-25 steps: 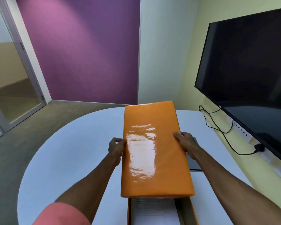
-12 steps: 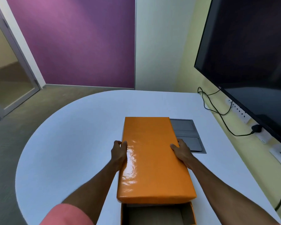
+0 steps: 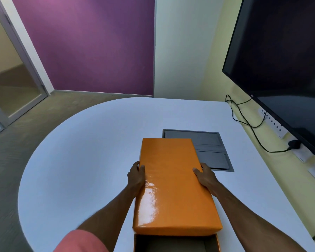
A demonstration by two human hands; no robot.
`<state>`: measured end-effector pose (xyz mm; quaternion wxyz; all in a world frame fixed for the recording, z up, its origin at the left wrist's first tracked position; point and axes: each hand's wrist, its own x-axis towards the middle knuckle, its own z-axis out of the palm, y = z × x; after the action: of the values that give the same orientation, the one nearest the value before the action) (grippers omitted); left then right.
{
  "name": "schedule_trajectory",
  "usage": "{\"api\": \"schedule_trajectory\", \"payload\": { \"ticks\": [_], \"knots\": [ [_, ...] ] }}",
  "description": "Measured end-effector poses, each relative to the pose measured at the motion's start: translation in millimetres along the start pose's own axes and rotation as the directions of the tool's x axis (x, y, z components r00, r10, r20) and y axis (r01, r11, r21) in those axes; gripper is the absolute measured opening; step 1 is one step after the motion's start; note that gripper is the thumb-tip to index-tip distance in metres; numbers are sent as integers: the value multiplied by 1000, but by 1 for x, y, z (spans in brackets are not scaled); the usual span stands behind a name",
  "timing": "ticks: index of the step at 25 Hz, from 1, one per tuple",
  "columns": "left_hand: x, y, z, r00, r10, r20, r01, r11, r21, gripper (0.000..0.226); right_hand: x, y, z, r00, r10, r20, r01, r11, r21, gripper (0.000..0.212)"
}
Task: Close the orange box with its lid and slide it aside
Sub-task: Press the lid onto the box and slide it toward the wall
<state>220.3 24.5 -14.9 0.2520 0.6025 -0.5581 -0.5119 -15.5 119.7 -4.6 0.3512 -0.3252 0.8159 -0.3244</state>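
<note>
A glossy orange lid (image 3: 171,180) is held flat over the white table, long side pointing away from me. My left hand (image 3: 135,176) grips its left edge and my right hand (image 3: 205,174) grips its right edge. The open orange box (image 3: 176,242) sits below the lid's near end at the bottom of the view, its grey inside showing. The lid covers the far part of the box; whether lid and box touch I cannot tell.
A rounded white table (image 3: 84,160) carries a grey flush cable hatch (image 3: 209,150) just right of the lid. A large black screen (image 3: 284,66) hangs on the right wall, with black cables (image 3: 247,122) and sockets under it.
The lid has come down from a raised tilt to lie flatter and lower over the box. The view has tipped downward, so the cable hatch now shows beside the lid.
</note>
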Motion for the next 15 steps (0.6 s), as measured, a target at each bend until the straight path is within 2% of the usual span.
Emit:
{"api": "schedule_trajectory", "payload": {
  "ticks": [15],
  "knots": [
    [-32,-21,1,1000,15,-23,-15,1000,25,47,-34,13,-4,998,24,65,-22,999,-29,51]
  ]
}}
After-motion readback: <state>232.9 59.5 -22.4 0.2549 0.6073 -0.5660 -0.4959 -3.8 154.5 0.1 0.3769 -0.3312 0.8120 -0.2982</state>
